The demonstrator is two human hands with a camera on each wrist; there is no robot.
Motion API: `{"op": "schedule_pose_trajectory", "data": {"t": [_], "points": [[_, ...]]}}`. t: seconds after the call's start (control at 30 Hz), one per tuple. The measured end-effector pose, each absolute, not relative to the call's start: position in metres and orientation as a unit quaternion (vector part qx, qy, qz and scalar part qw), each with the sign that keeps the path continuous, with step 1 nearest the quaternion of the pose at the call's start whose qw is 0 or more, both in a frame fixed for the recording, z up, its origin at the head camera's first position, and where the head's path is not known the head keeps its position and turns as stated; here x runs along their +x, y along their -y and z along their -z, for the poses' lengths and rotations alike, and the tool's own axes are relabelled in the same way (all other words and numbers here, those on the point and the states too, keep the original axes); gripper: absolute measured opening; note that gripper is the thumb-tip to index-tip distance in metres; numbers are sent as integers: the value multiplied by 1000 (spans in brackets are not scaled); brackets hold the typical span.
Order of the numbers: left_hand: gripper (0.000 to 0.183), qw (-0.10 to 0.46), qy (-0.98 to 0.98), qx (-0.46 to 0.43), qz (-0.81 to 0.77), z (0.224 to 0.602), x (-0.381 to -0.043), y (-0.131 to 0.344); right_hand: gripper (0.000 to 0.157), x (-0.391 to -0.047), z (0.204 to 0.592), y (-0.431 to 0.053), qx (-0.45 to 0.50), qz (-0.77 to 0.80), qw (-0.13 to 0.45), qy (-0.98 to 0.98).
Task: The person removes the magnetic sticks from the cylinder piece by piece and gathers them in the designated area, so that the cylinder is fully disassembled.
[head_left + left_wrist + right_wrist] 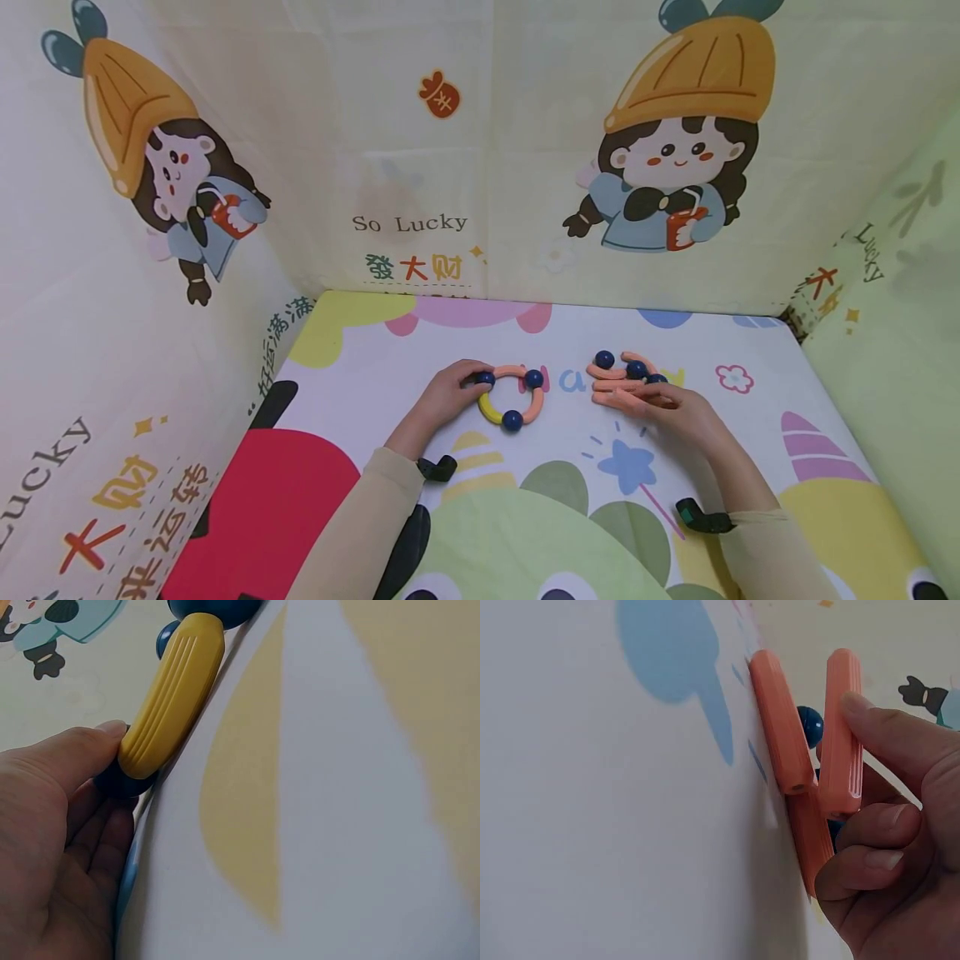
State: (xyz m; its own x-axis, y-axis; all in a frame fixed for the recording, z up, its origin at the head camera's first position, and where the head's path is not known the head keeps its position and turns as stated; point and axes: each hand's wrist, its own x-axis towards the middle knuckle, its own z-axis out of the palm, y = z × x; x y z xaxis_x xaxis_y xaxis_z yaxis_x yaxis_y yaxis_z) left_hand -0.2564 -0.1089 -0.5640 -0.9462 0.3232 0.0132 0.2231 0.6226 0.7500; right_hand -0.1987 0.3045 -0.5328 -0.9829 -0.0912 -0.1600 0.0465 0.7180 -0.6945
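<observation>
A ring of magnetic-looking sticks and balls lies on the table: two curved coral sticks (pixel 537 406), a curved yellow stick (pixel 174 697) and three dark blue balls (pixel 512 421). My left hand (pixel 452 393) pinches the ring's upper-left ball (pixel 486 379), its thumb by the yellow stick's end. To the right, my right hand (pixel 686 414) pinches a straight coral stick (pixel 843 727) between thumb and fingers. Just beyond that stick are another straight coral stick (pixel 780 720), curved coral sticks (pixel 606 372) and dark blue balls (pixel 604 359), partly hidden by the hand.
The table (pixel 742 433) has a printed cover with cartoon shapes and letters. Printed cloth walls (pixel 525 167) stand at the back and both sides. Dark wrist cameras (pixel 437 468) sit at both cuffs.
</observation>
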Motion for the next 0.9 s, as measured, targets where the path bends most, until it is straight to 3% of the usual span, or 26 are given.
{"op": "schedule_pose_trajectory", "data": {"t": [0.2,0.57,0.9], "points": [[33,55,-897,158,-410,565,-256,110,33,-190,539,-302,-25,365,69,-928],[32,59,-896,155,-413,567,-257,111,40,-182,545,-303,-70,308,33,-948],[32,59,-895,156,-414,567,-257,111,30,-182,549,-304,-59,309,20,-949]]}}
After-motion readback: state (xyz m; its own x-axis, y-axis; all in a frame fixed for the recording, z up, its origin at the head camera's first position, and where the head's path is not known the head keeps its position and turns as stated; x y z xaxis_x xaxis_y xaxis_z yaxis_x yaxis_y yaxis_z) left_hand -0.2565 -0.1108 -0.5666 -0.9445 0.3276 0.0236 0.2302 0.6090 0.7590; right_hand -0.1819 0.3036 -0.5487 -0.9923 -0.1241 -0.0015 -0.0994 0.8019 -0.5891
